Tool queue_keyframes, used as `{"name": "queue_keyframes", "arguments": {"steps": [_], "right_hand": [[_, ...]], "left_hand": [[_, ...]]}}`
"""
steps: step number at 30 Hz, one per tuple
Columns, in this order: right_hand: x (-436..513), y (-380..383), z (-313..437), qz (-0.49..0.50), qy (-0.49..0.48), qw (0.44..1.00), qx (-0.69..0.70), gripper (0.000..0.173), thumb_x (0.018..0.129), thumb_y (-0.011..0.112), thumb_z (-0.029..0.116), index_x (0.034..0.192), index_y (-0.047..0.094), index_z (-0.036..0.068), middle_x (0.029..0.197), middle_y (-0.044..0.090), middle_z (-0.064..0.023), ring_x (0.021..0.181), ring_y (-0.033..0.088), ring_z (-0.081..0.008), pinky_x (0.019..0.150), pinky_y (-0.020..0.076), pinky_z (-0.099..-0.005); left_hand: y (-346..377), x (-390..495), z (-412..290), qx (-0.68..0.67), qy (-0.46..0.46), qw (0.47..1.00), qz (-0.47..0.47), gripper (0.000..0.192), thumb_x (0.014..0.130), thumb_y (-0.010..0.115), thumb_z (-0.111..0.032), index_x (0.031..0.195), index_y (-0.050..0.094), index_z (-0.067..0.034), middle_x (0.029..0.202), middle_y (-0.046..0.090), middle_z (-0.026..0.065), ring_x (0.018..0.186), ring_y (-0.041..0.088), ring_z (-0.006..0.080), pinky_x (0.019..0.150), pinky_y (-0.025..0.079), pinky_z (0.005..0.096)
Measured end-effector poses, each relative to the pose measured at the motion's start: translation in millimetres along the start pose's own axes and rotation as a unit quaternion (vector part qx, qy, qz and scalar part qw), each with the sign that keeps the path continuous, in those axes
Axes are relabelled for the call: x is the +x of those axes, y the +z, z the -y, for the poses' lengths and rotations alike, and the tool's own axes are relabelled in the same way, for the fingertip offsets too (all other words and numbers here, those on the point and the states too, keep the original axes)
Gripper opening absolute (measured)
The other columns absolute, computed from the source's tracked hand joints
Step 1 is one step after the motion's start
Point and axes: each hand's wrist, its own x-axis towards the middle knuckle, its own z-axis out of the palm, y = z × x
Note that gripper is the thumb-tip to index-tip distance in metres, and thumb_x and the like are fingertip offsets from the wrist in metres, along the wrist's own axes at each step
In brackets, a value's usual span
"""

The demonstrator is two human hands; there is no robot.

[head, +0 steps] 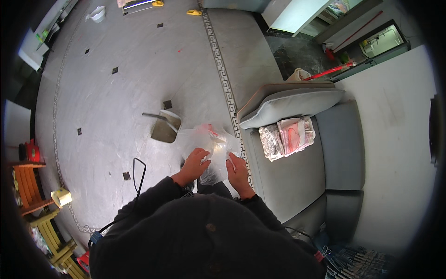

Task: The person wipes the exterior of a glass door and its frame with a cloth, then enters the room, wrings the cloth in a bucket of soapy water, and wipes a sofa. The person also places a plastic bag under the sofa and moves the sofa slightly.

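Observation:
A clear plastic bag (216, 165) with red marks near its top is spread in front of my body. My left hand (194, 166) pinches the bag's left side between thumb and fingers. On the opposite side, my right hand (238, 173) has its thumb and fingers on the film. Something pale and shiny shows inside or behind the bag, but I cannot tell what. Left of the bag, an open grey-brown container with a pale rim (163, 133) stands on the tiled floor, a grey handle (156, 116) lying across it.
At right is a grey sofa (289, 185) with a cushion (296, 104) and folded pink and white textiles (294, 137). Wooden crates (31, 188) and a yellow box (61, 197) line the left. A white bucket (97, 14) and yellow slipper (194, 13) are far off. Black cable (140, 174) hangs by my left arm.

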Motion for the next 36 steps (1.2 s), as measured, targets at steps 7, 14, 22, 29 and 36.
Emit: {"name": "queue_keyframes", "arguments": {"steps": [7, 14, 22, 29, 36], "right_hand": [[93, 7, -12, -0.009, 0.017, 1.000, 0.019, 0.034, 0.089, 0.057, 0.018, 0.118, 0.057, -0.001, 0.105, 0.061, -0.0207, 0.100, 0.055, -0.0347, 0.087, 0.0433, -0.0391], [233, 2, -43, -0.042, -0.017, 0.999, 0.030, 0.034, 0.087, 0.057, 0.016, 0.116, 0.055, -0.002, 0.098, 0.060, -0.0223, 0.093, 0.055, -0.0376, 0.080, 0.0437, -0.0426], [349, -27, -75, -0.070, -0.018, 0.997, 0.042, 0.033, 0.086, 0.056, 0.013, 0.115, 0.055, -0.001, 0.094, 0.061, -0.0212, 0.089, 0.056, -0.0388, 0.077, 0.0438, -0.0444], [398, -47, -78, -0.078, 0.036, 0.996, 0.038, 0.032, 0.086, 0.056, 0.013, 0.116, 0.055, 0.001, 0.101, 0.061, -0.0202, 0.093, 0.057, -0.0374, 0.081, 0.0449, -0.0419], [455, -55, -97, -0.131, 0.067, 0.989, 0.032, 0.030, 0.087, 0.055, 0.015, 0.113, 0.057, 0.000, 0.103, 0.062, -0.0210, 0.096, 0.058, -0.0371, 0.083, 0.0464, -0.0414]], "left_hand": [[-31, 87, 7, 0.015, -0.013, 0.999, -0.028, 0.027, 0.082, 0.062, -0.013, 0.105, 0.058, 0.002, 0.103, 0.057, 0.0154, 0.090, 0.057, 0.0290, 0.076, 0.047, 0.0346], [-67, 223, 24, 0.065, -0.070, 0.994, -0.049, 0.028, 0.083, 0.062, -0.015, 0.106, 0.057, 0.001, 0.100, 0.057, 0.0154, 0.091, 0.057, 0.0270, 0.075, 0.047, 0.0339], [-73, 338, 20, 0.055, -0.048, 0.992, -0.107, 0.028, 0.081, 0.062, -0.015, 0.103, 0.058, 0.002, 0.102, 0.058, 0.0173, 0.091, 0.057, 0.0323, 0.077, 0.046, 0.0366], [-82, 412, 24, 0.123, -0.005, 0.988, -0.095, 0.026, 0.079, 0.062, -0.013, 0.100, 0.059, 0.002, 0.102, 0.057, 0.0191, 0.095, 0.055, 0.0343, 0.082, 0.045, 0.0388], [-86, 507, 29, 0.101, 0.030, 0.993, -0.044, 0.021, 0.080, 0.061, -0.013, 0.096, 0.059, 0.000, 0.100, 0.057, 0.0161, 0.096, 0.055, 0.0316, 0.082, 0.044, 0.0370]]}}
